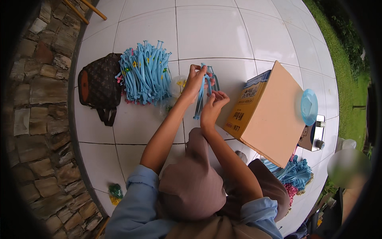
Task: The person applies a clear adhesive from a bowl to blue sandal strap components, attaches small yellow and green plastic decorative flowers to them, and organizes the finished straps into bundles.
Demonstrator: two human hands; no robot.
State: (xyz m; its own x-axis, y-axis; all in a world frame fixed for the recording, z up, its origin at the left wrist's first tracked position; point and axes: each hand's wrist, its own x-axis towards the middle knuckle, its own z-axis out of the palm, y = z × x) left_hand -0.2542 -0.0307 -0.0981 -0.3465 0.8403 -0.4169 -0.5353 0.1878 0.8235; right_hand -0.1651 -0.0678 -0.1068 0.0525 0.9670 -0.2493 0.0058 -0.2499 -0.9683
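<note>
My left hand (193,83) is closed around light blue, bendy straps (199,104) that hang down from it and loop over at the top. My right hand (213,109) is just below and to the right, its fingers pinched at one of these straps by the left fingertips. Exactly what lies between the right fingertips is too small to tell. Left of my hands is a big pile of similar light blue straps (145,75) with knobbed ends and small yellow, green and pink bits. A clear plastic bag (178,85) with yellow pieces lies between pile and left hand.
A brown patterned bag (100,81) touches the pile's left side. At right stands a cardboard box (270,115), with a blue plastic dish (309,106) and a metal can (312,135) beyond. Another blue strap bundle (292,173) lies near the box. Small green and yellow packets (115,193) sit lower left.
</note>
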